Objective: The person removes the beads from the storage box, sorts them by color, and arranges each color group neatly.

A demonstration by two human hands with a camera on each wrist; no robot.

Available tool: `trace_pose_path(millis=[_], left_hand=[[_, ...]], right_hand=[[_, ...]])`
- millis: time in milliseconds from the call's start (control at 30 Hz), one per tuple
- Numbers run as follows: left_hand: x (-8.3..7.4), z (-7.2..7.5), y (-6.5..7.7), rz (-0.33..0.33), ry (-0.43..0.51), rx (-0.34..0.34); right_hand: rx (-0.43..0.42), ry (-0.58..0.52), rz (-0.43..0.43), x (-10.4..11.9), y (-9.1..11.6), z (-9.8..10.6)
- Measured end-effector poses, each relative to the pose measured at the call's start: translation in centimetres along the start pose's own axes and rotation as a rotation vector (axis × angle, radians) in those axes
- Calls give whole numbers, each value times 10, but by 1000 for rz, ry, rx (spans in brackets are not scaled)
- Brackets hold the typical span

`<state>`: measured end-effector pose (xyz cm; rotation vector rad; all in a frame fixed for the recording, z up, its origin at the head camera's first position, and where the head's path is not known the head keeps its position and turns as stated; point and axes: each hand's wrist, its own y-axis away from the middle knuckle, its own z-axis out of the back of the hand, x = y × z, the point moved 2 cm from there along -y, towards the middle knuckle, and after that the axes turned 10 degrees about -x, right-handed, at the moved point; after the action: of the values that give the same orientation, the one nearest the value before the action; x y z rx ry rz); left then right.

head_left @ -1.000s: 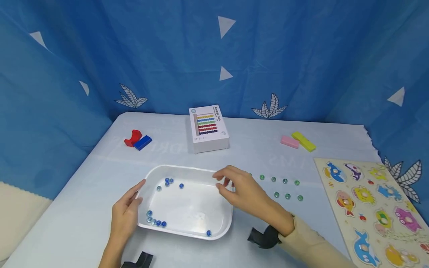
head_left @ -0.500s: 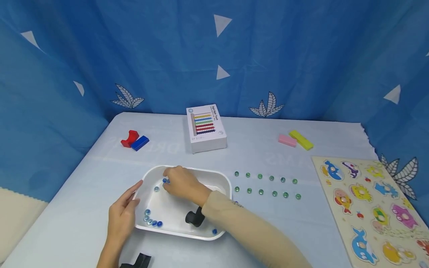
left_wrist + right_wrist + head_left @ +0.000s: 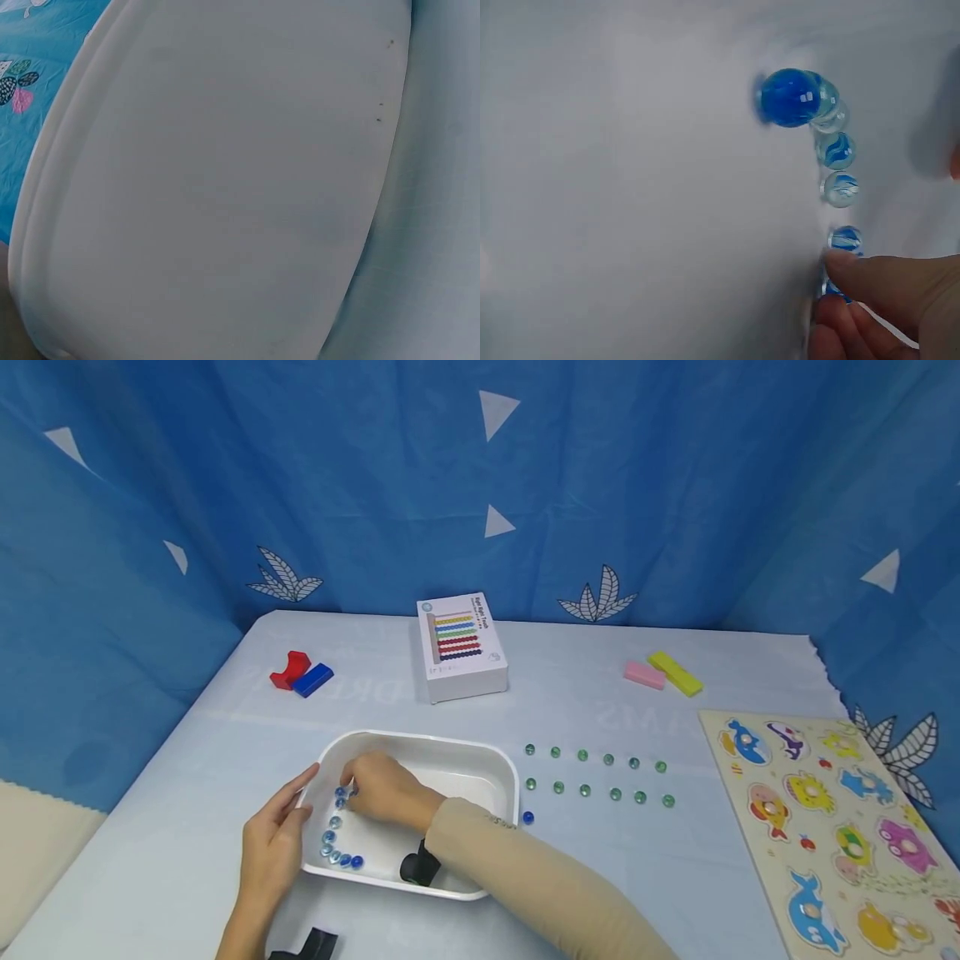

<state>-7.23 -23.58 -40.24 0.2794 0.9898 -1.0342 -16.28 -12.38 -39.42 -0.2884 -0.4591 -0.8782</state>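
Note:
A white tray (image 3: pixel 442 745) stands on the table, with several blue and clear glass marbles (image 3: pixel 330 837) along its left side. My left hand (image 3: pixel 273 847) rests against the tray's left rim, fingers extended. In the left wrist view the pale tray wall (image 3: pixel 202 180) fills most of the picture and that hand is out of sight. Inside the tray, my right hand (image 3: pixel 386 789) is at the left end. The right wrist view shows its thumb and fingers (image 3: pixel 877 281) pinching a blue marble (image 3: pixel 838 291), mostly covered, at the end of a marble row (image 3: pixel 840 189).
Right of the tray lie two rows of green marbles (image 3: pixel 584 790) and one blue marble (image 3: pixel 528 817). An abacus box (image 3: pixel 467 652) stands behind. Red and blue blocks (image 3: pixel 312 680) lie back left, pink and yellow blocks (image 3: pixel 675 674) back right. A puzzle board (image 3: pixel 817 827) lies far right.
My right hand has moved from the tray's right end to its left end, then slightly nearer me. Marbles from the back left have shifted toward the left wall. The left hand stays at the rim.

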Motion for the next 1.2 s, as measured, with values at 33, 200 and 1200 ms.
trace_pose_path(millis=[33, 200, 1200], left_hand=[[1, -1, 0, -12, 1, -8], [-2, 2, -1, -14, 4, -9], [-2, -1, 2, 47, -28, 2]], right_hand=[[1, -12, -9, -1, 0, 1], [-29, -74, -2, 3, 2, 19], [-485, -173, -295, -172, 193, 95]])
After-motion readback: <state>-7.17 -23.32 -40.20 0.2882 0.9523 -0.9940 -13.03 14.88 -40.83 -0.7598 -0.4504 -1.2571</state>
